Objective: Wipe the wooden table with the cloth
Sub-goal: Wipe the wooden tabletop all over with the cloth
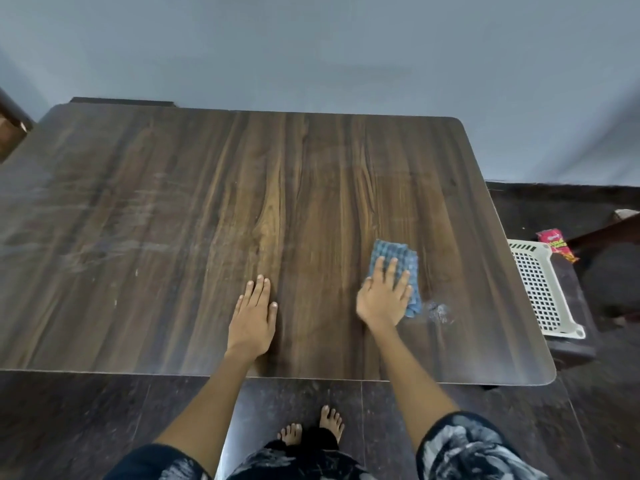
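The dark wooden table (207, 209) fills the middle of the view, with dusty streaks on its left half. A blue checked cloth (398, 252) lies on the table's right part. My right hand (382, 296) presses flat on the cloth, fingers spread, covering its near half. A small whitish smudge (439, 312) sits just right of that hand. My left hand (254, 315) rests palm down on the bare wood near the front edge, fingers together, holding nothing.
A white perforated plastic basket (540, 289) stands on a low dark stand right of the table, with a pink snack packet (556, 244) behind it. A grey wall runs along the table's far edge. My bare feet (311, 427) stand on dark floor tiles below the front edge.
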### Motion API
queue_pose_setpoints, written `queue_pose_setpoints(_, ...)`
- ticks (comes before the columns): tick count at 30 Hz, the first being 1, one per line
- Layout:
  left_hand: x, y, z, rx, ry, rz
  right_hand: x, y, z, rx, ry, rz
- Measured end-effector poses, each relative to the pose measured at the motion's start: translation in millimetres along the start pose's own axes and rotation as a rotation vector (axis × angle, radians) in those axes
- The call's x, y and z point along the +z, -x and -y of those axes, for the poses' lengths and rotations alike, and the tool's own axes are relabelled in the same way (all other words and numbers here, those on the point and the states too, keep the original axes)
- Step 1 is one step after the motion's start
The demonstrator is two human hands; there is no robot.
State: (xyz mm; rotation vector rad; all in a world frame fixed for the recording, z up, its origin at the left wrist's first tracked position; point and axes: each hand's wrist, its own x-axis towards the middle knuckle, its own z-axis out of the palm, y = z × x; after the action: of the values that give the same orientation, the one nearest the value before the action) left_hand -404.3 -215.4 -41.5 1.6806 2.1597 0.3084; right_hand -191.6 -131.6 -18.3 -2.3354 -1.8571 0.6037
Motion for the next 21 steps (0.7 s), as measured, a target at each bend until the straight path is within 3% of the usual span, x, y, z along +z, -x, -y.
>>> queue_pose_setpoints(5,-9.4,2.4,15.2,0.056,0.020,0.041,52.5,99.5,76.8,-0.465,0.074,0.176)
queue_pose_setpoints(8,-13.3,10.3,32.9,0.051,0.002,0.026,62.4,130.0,93.8,-0.487,0.034,0.250)
queue_pose_setpoints(11,-13.8,15.9,40.7,0.098,0.006,0.020,53.3,113.4,65.7,-0.545,0.095,0.199)
queue_pose_setpoints(16,-9.8,19.9,31.6,0.065,-0.019,0.003,17.1,65.0,-31.9,-0.196,0.132,-0.028)
queue_pose_setpoints(21,-7.9,25.3,32.6,0.062,0.001,0.005,-5.1,61.1,-57.9,0.107,0.017,-0.007)
